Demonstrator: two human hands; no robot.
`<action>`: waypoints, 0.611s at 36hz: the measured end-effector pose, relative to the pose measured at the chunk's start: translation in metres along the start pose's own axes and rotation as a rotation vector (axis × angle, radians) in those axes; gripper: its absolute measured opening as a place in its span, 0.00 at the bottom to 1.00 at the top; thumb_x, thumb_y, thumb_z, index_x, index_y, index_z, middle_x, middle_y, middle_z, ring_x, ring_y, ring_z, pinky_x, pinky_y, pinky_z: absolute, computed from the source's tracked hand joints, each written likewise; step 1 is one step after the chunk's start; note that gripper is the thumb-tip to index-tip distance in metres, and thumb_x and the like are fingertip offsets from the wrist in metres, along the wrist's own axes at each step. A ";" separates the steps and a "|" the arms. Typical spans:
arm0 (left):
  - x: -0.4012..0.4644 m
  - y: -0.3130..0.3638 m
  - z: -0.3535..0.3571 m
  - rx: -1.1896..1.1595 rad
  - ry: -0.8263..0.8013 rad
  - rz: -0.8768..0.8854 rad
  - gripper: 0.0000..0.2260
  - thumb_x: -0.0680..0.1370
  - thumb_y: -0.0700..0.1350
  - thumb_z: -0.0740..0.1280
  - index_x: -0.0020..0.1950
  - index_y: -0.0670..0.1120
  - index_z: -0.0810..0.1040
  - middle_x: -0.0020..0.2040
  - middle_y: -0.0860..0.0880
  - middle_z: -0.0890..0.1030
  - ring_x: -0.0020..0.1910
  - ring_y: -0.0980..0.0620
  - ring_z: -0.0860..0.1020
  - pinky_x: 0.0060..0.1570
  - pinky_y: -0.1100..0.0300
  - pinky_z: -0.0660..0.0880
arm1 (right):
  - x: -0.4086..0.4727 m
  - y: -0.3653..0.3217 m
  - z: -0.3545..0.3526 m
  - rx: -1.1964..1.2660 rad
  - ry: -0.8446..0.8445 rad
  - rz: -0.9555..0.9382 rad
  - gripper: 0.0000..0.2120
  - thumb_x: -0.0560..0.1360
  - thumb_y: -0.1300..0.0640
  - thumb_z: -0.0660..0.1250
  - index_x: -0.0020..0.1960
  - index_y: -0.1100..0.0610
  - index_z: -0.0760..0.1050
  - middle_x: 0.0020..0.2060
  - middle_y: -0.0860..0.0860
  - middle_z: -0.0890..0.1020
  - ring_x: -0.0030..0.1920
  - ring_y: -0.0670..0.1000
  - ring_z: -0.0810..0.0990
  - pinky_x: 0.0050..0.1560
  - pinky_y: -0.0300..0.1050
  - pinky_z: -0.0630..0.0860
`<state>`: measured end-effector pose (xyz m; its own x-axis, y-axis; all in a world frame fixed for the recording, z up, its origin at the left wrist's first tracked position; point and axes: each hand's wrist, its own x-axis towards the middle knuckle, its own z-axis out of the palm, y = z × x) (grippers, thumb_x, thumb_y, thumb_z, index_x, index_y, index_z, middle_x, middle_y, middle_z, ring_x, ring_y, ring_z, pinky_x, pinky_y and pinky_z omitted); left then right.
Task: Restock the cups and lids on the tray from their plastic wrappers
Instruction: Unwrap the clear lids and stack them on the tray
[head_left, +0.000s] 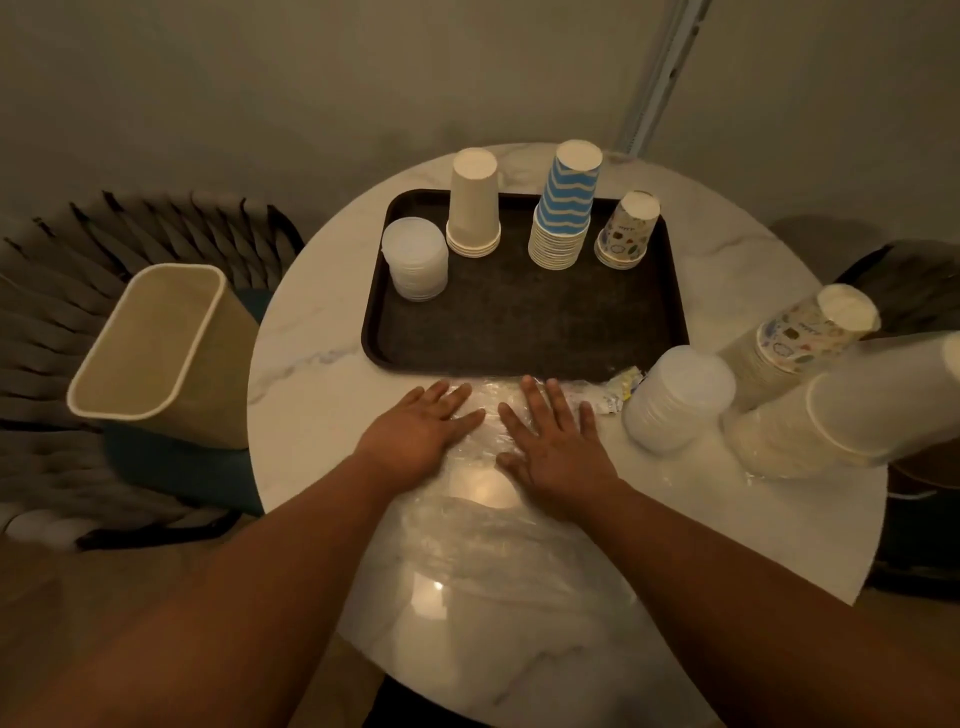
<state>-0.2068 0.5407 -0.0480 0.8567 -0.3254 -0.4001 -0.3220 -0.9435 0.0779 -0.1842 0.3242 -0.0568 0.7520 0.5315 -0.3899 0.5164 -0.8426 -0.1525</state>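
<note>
A dark tray (519, 322) on the round marble table holds a stack of clear lids (415, 265), a stack of plain beige cups (474, 205), a tall stack of blue-striped cups (563, 208) and a short stack of patterned cups (626, 231), all upside down. A flattened clear plastic wrapper (488, 519) lies in front of the tray. My left hand (423, 428) and my right hand (553, 441) press flat on it, fingers straight. To the right, off the tray, stand a wrapped lid stack (675, 397), wrapped patterned cups (810, 332) and wrapped plain cups (831, 415).
A beige waste bin (161, 343) leans on a woven chair (47, 322) left of the table. A crumpled yellow-white scrap (621, 387) lies by the tray's near right corner. A wall stands behind the table, and a dark chair (914, 275) sits at right.
</note>
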 end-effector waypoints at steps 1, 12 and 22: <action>-0.001 -0.004 0.002 -0.008 0.008 -0.005 0.29 0.83 0.42 0.57 0.80 0.57 0.49 0.81 0.48 0.45 0.80 0.46 0.45 0.77 0.53 0.46 | -0.002 0.000 0.001 0.009 -0.003 0.014 0.31 0.80 0.34 0.42 0.79 0.42 0.37 0.74 0.49 0.27 0.75 0.57 0.27 0.75 0.63 0.34; -0.012 -0.018 -0.002 -0.128 0.047 -0.092 0.21 0.85 0.49 0.52 0.79 0.51 0.61 0.81 0.47 0.54 0.79 0.43 0.54 0.75 0.52 0.55 | -0.010 0.005 -0.003 0.043 -0.073 0.184 0.33 0.81 0.35 0.43 0.78 0.46 0.33 0.76 0.64 0.32 0.75 0.63 0.29 0.75 0.65 0.37; -0.003 0.033 -0.034 -0.247 0.385 0.019 0.24 0.79 0.58 0.54 0.66 0.47 0.79 0.62 0.44 0.80 0.58 0.43 0.79 0.57 0.51 0.76 | -0.036 0.002 -0.027 0.156 0.250 0.153 0.32 0.78 0.33 0.49 0.79 0.44 0.55 0.79 0.56 0.54 0.78 0.58 0.52 0.77 0.54 0.47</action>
<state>-0.2066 0.5083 -0.0126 0.9540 -0.2981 -0.0314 -0.2735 -0.9084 0.3163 -0.1988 0.3059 -0.0187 0.9035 0.3858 -0.1866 0.3351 -0.9074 -0.2537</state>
